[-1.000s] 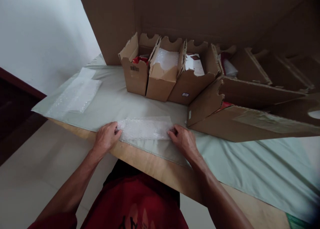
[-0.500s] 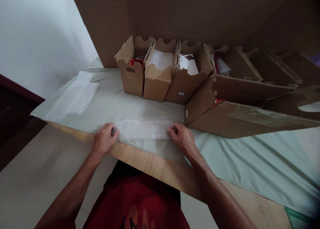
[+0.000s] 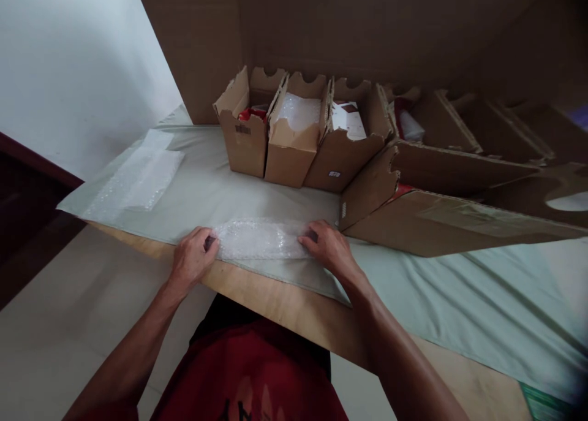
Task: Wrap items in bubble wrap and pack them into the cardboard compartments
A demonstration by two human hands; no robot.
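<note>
A clear piece of bubble wrap (image 3: 257, 240) lies lengthwise on the pale green cloth close to the table's front edge. My left hand (image 3: 196, 252) pinches its left end between thumb and fingers. At the opposite end, my right hand (image 3: 327, 243) is closed on the wrap, thumb toward the middle and fingers over the edge. The sheet looks folded or layered; whether anything lies inside it I cannot tell.
More bubble wrap (image 3: 142, 173) is spread on the cloth (image 3: 206, 194) at the left. Several cardboard bins (image 3: 289, 163) stand along the back, some with red or white items. A long cardboard box (image 3: 441, 219) stands at the right. Large cardboard panels rise behind.
My right hand has shifted slightly left along the bubble wrap, and the sheet bunches a little more there. My left hand stays almost in place.
</note>
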